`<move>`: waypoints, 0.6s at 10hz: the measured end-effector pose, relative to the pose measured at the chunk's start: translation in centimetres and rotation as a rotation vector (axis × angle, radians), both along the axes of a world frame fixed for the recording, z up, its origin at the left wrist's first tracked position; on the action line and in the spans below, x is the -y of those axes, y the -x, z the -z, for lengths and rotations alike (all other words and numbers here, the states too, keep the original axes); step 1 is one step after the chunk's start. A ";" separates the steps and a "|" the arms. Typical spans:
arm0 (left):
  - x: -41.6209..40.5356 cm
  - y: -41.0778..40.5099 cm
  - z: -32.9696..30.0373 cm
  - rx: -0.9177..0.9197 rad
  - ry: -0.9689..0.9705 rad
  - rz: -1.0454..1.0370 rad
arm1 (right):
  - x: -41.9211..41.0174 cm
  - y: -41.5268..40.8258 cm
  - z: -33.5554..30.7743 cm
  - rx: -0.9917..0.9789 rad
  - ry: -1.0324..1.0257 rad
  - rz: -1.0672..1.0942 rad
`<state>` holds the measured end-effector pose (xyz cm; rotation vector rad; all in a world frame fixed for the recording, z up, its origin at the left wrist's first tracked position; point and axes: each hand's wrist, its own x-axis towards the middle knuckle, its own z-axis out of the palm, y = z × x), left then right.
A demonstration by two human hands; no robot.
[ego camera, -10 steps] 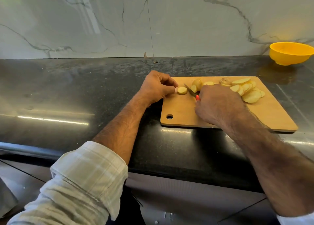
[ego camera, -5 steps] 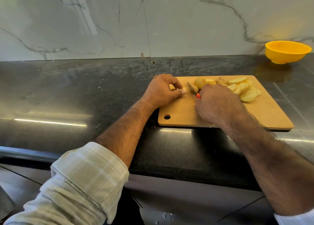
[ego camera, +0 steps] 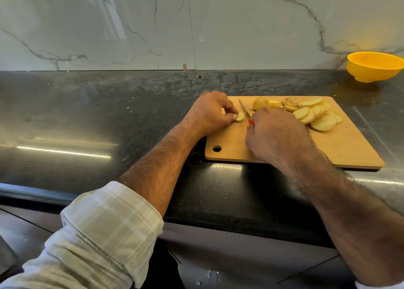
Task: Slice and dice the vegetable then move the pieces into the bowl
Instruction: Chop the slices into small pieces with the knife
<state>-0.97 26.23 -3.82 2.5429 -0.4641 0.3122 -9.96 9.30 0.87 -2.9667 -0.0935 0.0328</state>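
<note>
A wooden cutting board (ego camera: 341,148) lies on the dark counter. My left hand (ego camera: 209,114) pinches a small potato slice (ego camera: 240,117) at the board's left end. My right hand (ego camera: 275,135) grips a knife (ego camera: 244,111) with a red handle; its blade rests against the right side of that slice. Several cut potato slices (ego camera: 314,115) lie in a heap on the far right part of the board, with an uncut end piece (ego camera: 261,103) behind my right hand. The yellow bowl (ego camera: 373,67) stands at the back right, by the wall.
The black counter (ego camera: 98,114) stretches wide to the left of the board. A marble wall (ego camera: 196,26) closes the back. The counter's front edge runs just below the board, with cabinet fronts underneath.
The knife has shifted slightly and its blade now sits against the slice that my left hand pinches. The view has shifted a little. Both hands stay at the board's left end.
</note>
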 end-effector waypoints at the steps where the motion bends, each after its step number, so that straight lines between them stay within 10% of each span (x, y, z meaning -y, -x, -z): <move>1: 0.2 0.1 -0.2 0.007 -0.021 0.001 | -0.2 0.2 -0.3 -0.030 0.004 0.006; 6: 0.7 0.5 -0.4 0.011 -0.034 -0.006 | -1.0 -3.3 2.5 0.072 0.175 -0.116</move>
